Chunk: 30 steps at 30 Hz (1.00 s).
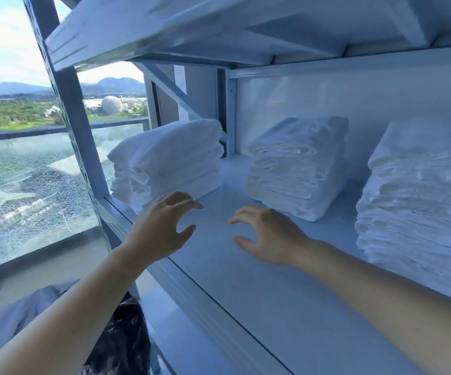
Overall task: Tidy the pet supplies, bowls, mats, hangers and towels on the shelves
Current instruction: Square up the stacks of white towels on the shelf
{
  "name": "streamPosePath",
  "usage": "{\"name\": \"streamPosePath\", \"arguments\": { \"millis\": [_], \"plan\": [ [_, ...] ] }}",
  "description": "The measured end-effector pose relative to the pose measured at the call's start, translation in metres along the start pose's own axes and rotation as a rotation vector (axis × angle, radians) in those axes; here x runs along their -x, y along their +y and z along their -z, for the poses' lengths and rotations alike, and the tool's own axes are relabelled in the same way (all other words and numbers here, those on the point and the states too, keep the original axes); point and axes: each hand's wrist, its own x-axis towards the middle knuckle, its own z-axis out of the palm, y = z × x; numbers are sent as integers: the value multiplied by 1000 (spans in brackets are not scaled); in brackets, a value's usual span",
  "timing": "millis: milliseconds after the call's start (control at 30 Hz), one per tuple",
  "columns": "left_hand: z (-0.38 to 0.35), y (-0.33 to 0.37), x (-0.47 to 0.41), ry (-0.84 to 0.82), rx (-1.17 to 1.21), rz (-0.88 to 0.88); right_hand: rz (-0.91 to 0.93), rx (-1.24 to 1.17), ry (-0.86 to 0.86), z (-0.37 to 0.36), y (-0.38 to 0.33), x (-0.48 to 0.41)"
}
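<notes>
Beyond shelf point(246, 280) edge, left hand point(159, 228) and right hand point(270, 236) hover near towel stacks point(170, 158)

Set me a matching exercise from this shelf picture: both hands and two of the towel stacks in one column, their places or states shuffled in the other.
Column one
1. left hand
2. right hand
3. left towel stack
4. right towel stack

Column two
A. cut off by the picture's right edge
B. folded, at the window end of the shelf
C. empty, fingers spread before the middle towel stack
D. empty, fingers by the left towel stack's foot

Pairs: 1-D, 2-C, 3-B, 4-A
</notes>
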Motion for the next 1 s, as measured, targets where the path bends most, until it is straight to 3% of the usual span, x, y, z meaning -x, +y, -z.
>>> {"name": "streamPosePath", "arguments": {
  "millis": [233,433,1000],
  "plan": [
    [9,-56,-20,75,-84,-23,-2,-10,92,-25,-5,-62],
    [-1,-92,-21,-2,-197,-90,-10,-36,151,-60,-1,-111],
    [-28,-97,-42,126,-219,-181,-49,0,108,-99,21,-180]
  ]
}}
